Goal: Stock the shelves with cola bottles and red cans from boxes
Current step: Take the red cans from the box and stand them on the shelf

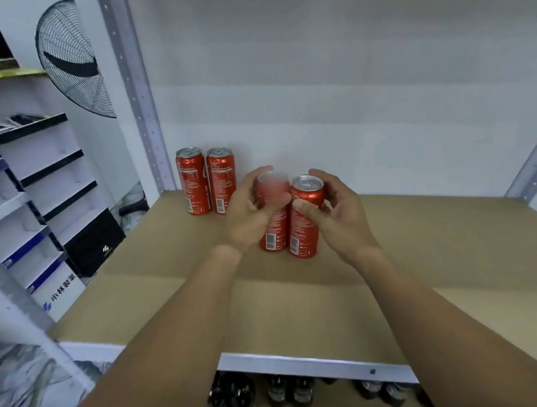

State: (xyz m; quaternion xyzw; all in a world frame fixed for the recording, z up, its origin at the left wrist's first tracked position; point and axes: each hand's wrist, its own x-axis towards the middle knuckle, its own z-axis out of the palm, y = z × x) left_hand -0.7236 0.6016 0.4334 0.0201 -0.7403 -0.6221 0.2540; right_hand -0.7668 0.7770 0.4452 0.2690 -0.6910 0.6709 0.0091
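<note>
Gripping one can each: left hand [249,216] on a blurry can [274,217], right hand [338,215] on its neighbour [305,218], both touching on the shelf [427,254]. Two more cans [206,181] stand beyond-left; bottles [277,394] below.

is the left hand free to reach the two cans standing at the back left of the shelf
Probably not right away: the left hand is gripping a red can. The path itself looks open, since bare shelf board lies between it and the back pair, with nothing between.

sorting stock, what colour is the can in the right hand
Red with a silver top, seen in the head view: can, right hand.
</note>
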